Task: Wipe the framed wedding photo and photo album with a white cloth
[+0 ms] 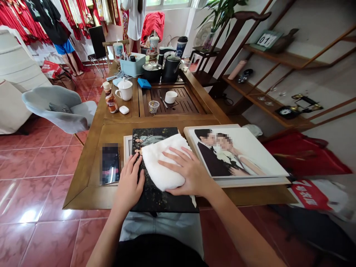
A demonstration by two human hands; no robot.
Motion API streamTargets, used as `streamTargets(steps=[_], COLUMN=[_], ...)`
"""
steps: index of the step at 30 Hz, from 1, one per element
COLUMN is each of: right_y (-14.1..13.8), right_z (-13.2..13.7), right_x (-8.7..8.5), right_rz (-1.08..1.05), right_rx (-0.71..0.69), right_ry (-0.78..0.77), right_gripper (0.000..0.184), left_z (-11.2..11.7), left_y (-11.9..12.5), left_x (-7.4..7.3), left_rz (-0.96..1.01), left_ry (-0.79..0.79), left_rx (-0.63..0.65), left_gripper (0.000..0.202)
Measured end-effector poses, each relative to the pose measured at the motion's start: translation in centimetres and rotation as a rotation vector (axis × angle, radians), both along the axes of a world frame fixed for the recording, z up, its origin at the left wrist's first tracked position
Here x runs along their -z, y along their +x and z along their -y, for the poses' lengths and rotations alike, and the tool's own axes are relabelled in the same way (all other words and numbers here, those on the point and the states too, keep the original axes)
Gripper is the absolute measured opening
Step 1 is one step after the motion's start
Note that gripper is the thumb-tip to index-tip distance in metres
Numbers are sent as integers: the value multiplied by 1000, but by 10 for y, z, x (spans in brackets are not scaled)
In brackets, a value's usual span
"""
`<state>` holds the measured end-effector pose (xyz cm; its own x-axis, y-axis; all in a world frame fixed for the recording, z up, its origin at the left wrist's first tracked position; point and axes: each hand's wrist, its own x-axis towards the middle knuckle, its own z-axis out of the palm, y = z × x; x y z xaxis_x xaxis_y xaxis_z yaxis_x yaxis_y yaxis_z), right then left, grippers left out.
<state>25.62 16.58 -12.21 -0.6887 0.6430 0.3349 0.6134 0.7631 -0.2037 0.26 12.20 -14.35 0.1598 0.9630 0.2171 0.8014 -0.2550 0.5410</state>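
Observation:
A dark photo panel [167,202] lies at the near edge of the wooden table, its print partly covered by a white cloth [162,163]. My right hand [187,168] presses flat on the cloth with its fingers spread. At the panel's left side, my left hand [130,181] rests with fingers stretched out, the tips by the cloth's left corner. Under the panel, the corner of a pale frame [127,146] peeks out. To the right lies a stack topped by a large wedding photo [228,152]. A phone [111,163] lies left of my left hand.
A white lidded mug [124,89], a bottle [110,98] and a small plastic tub [154,106] stand farther back. Beyond are a slatted tea tray [183,105], a black kettle [171,68] and a blue basket [133,66]. A grey chair [59,107] is left; shelves line the right.

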Motion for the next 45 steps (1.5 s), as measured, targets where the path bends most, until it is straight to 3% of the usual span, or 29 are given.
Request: streamTargets(steps=[4, 12, 20, 29, 38, 45], right_y=[3, -3, 1, -3, 3, -6], right_z=[11, -11, 12, -19, 17, -19], right_x=[0, -3, 1, -1, 2, -3], right_rz=[21, 29, 50, 34, 71, 63], right_rx=[-29, 34, -50, 38, -53, 18], right_ry=[3, 8, 34, 15, 34, 3], right_gripper=[82, 76, 82, 73, 84, 74], left_z=[0, 0, 1, 0, 1, 0], left_y=[-1, 1, 1, 1, 2, 1], left_x=[1, 0, -2, 1, -1, 1], left_rz=[0, 0, 5, 16, 18, 15], left_ry=[-8, -3, -33, -12, -18, -15], left_rx=[7, 3, 6, -1, -3, 8], left_gripper=[48, 49, 48, 48, 48, 48])
